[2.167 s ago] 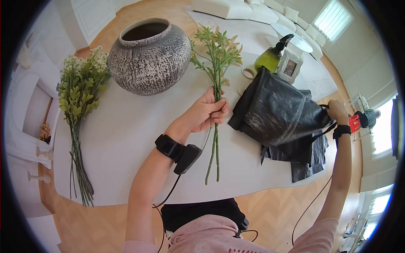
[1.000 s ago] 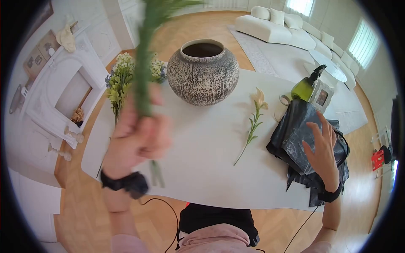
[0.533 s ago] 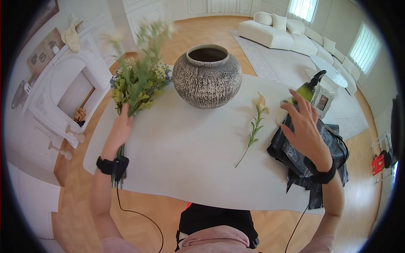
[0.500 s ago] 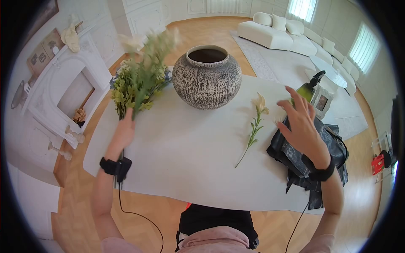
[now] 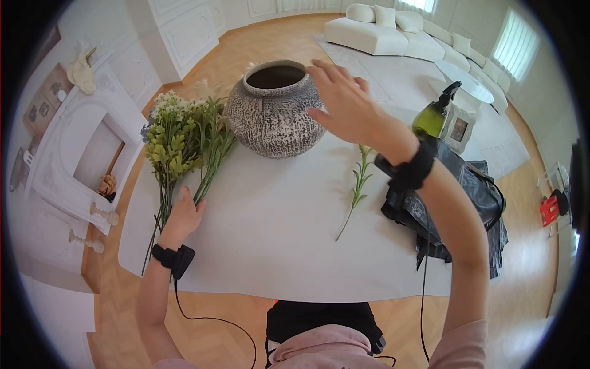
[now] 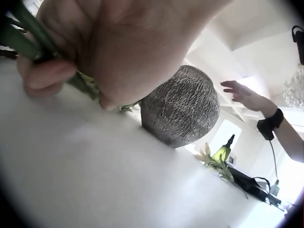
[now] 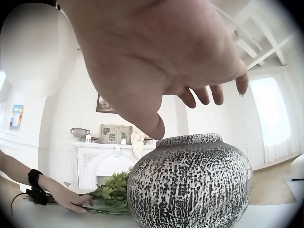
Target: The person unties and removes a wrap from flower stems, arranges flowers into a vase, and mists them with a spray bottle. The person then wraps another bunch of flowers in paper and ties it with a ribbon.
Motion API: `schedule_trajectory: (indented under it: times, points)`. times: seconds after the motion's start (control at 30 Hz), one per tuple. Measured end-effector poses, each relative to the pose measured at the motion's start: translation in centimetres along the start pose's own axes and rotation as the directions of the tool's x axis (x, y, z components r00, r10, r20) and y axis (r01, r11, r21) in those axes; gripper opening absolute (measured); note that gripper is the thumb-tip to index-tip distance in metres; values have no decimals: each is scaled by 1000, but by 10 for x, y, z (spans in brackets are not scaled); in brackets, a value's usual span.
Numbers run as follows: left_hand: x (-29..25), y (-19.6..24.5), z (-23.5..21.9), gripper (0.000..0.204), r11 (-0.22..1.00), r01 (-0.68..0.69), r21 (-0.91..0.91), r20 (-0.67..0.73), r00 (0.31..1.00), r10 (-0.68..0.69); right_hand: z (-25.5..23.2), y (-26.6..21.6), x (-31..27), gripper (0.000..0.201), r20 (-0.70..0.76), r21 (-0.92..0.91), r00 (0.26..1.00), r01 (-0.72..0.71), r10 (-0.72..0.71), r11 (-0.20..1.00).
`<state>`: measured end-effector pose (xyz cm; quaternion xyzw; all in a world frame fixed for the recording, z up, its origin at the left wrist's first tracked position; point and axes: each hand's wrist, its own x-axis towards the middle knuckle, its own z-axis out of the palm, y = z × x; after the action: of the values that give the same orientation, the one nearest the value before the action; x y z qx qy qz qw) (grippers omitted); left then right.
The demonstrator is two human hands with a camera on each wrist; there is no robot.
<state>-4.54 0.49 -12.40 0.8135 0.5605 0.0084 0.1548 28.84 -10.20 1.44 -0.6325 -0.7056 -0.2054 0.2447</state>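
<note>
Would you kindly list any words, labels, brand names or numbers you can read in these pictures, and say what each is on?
No text can be read.
Green bottle: no label legible.
Framed picture: too small to read.
Frames on the mantel: too blurred to read.
Speckled vase: no lettering.

The single flower's (image 5: 358, 178) bloom is hidden behind the right hand (image 5: 344, 101) in the head view. In the left wrist view the left hand (image 6: 104, 47) is blurred, cut off by the top edge, and covers most of the stems (image 6: 28, 40) it grips.
</note>
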Motion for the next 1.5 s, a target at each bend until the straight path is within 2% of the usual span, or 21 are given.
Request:
schedule_trajectory:
  times: [0.07, 0.1, 0.17, 0.2, 0.3, 0.37, 0.4, 0.47, 0.6, 0.7, 0.77, 0.9, 0.97, 1.0, 1.07, 1.17, 1.3, 1.37, 1.4, 1.47, 1.5]
  points:
    - [-6, -1, -11, 74, 939, -115, 324, -82, 985, 149, 20, -4, 6, 46, -72, 7, 997, 34, -33, 999]
    - [-10, 9, -21, 74, 939, -110, 327, -86, 986, 146, 28, -5, 10, 42, -147, 18, 986, 80, -76, 997]
    - [-19, 31, -42, 82, 902, 111, 417, -114, 991, -69, 41, -11, 17, 39, -95, 19, 994, 57, -55, 998]
    - [-17, 27, -44, 82, 897, 125, 423, -121, 989, -81, 46, -13, 20, 37, -36, 7, 999, 34, -34, 999]
    - [-2, 3, -34, 102, 889, 285, 358, -246, 947, -204, 57, -19, 25, 32, -83, -76, 996, 24, -30, 997]
    - [11, -20, -30, 120, 924, 356, 137, -75, 934, -349, 60, -18, 31, 30, -102, -88, 994, 40, -49, 995]
    - [13, -21, -29, 120, 923, 359, 137, -82, 933, -351, 62, -15, 35, 30, -113, -107, 991, 52, -64, 993]
    - [13, -23, -28, 127, 942, 330, -57, 122, 939, -322, 68, -12, 44, 33, -80, -76, 996, 33, -39, 997]
    - [10, -30, -21, 126, 968, 244, 52, 104, 963, -248, 69, -17, 49, 41, -39, -66, 999, -30, 28, 997]
    - [14, -36, -15, 127, 960, 210, 186, -53, 978, -203, 64, -20, 49, 40, 38, -77, 997, -70, 73, 995]
    - [13, -35, -21, 108, 977, 165, -135, -161, 969, -186, 64, -22, 47, 40, 5, -91, 998, -69, 69, 994]
    - [34, -67, -12, 77, 953, 236, -191, -137, 955, -264, 65, -18, 43, 40, -28, -74, 999, -37, 35, 997]
    - [37, -75, -7, 47, 910, 195, -367, -58, 971, -231, 64, -13, 42, 40, -42, -41, 999, -22, 20, 999]
    - [33, -69, -7, 47, 912, 192, -364, -61, 972, -229, 64, -10, 42, 40, -56, -10, 998, -1, 0, 1000]
    - [22, -53, -13, 46, 945, 289, -153, -306, 896, -323, 64, -7, 42, 41, -68, 14, 997, 29, -28, 999]
    - [20, -47, -13, 48, 944, 329, -11, -470, 832, -295, 62, -2, 43, 41, -60, 66, 995, 87, -83, 994]
    - [23, -51, -19, 68, 946, 323, 30, -355, 888, -292, 57, 4, 40, 43, -74, 159, 984, 172, -162, 972]
    - [30, -62, -15, 86, 975, 219, 31, -132, 968, -213, 58, 6, 39, 43, -91, 168, 981, 186, -173, 968]
    - [30, -63, -20, 86, 975, 218, 34, -129, 969, -212, 58, 5, 39, 44, -106, 174, 977, 202, -185, 964]
    - [33, -64, -29, 99, 911, 363, -196, -4, 929, -371, 58, 5, 38, 44, -104, 175, 979, 190, -174, 966]
    - [37, -66, -30, 92, 908, 380, -176, -82, 913, -399, 59, 5, 38, 44, -103, 177, 981, 181, -164, 968]
